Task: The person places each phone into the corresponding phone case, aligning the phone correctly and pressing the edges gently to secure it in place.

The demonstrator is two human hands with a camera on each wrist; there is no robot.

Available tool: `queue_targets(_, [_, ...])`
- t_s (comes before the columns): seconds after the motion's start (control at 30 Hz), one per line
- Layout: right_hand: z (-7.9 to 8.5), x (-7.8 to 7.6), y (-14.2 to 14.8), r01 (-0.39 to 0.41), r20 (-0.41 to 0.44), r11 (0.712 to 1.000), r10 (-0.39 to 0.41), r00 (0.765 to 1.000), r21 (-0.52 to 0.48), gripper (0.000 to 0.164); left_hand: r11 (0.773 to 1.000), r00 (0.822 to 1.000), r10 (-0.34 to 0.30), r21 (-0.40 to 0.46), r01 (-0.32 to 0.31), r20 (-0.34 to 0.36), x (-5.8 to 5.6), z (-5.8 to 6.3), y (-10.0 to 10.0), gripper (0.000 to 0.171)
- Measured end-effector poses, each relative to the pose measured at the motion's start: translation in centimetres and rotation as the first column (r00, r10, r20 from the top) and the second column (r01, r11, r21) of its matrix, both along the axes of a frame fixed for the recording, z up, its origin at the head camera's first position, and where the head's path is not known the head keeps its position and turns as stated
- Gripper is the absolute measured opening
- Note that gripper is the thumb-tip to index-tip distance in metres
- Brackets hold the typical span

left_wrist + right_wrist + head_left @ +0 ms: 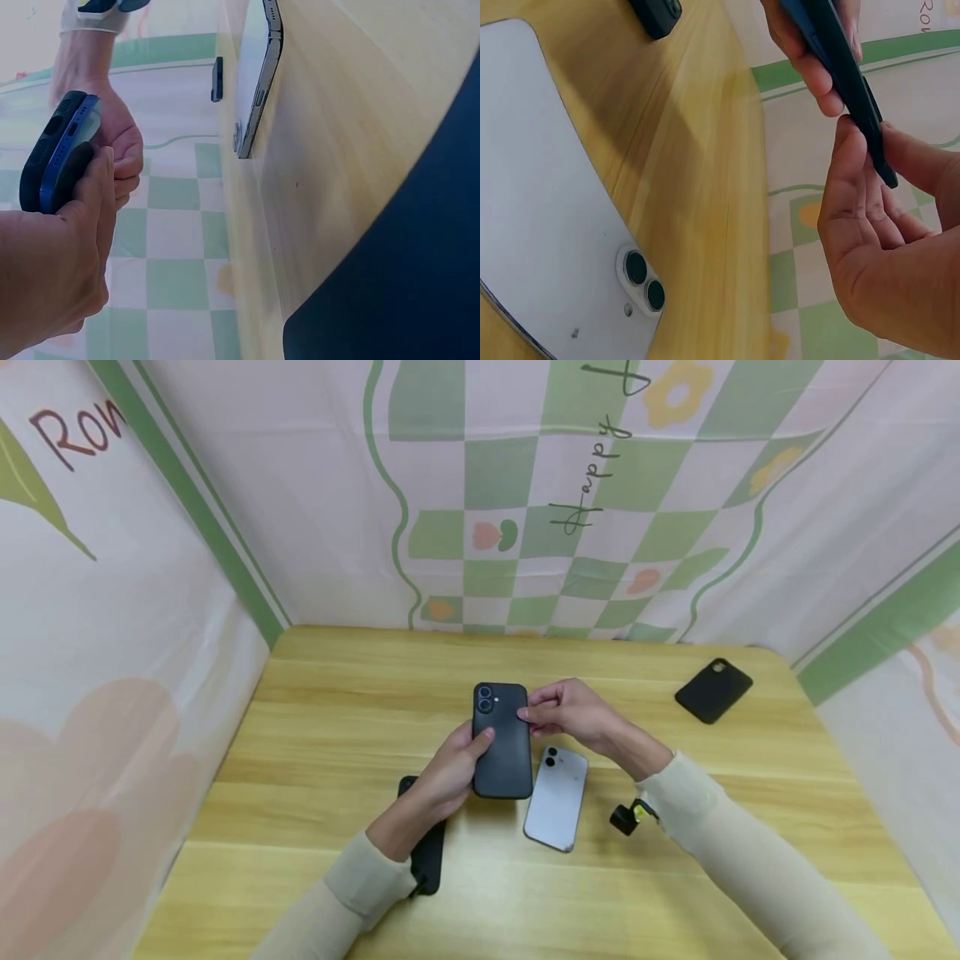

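Observation:
In the head view, my left hand [450, 768] holds a blue phone [61, 161] together with a black phone case [504, 752], thumb across the case's back. Two camera lenses show through the case's cutout. In the left wrist view the phone's bottom edge and port lie beside the case wall; how fully it is seated I cannot tell. My right hand [573, 714] pinches the case's upper right edge between thumb and fingers. Just below the hands, a white phone [557, 797] lies back up on the table.
A second black case [714, 691] lies at the table's back right. Under my left forearm is a long black phone or case [429, 856], partly hidden. A small camera [624, 819] hangs at my right cuff. Printed curtains border the wooden table [337, 693].

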State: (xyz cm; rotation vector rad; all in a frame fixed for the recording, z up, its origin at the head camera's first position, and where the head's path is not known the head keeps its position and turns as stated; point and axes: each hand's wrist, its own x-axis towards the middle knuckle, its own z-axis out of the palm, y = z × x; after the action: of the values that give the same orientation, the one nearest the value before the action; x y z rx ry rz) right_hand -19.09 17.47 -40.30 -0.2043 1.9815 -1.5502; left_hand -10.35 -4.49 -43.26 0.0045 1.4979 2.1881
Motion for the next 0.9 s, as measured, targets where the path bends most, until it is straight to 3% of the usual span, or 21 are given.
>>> queue_targets(0.2, [0.3, 0.1, 0.1, -0.01, -0.017, 1.0, 0.01, 1.0, -0.01, 0.007, 1.0, 1.0, -0.028, 0.003, 0.028, -0.009, -0.2, 0.2, -0.2, 0.05])
queue_targets(0.33, [0.8, 0.1, 0.2, -0.02, -0.046, 1.0, 0.021, 0.999, 0.008, 0.011, 0.998, 0.999, -0.039, -0.039, 0.039, -0.001, -0.7, 0.1, -0.8, 0.046])
queue_targets(0.63, [1.2, 0.3, 0.5, -0.083, -0.13, 0.994, 0.091, 0.987, 0.065, 0.016, 0.986, 1.0, 0.026, -0.166, -0.027, -0.008, -1.3, 0.0, -1.9, 0.029])
queue_targets(0.9, [1.2, 0.9, 0.1, 0.005, -0.133, 1.0, -0.001, 0.991, 0.027, 0.024, 0.973, 0.994, 0.094, -0.206, -0.105, -0.06, -1.2, 0.3, -1.8, 0.022])
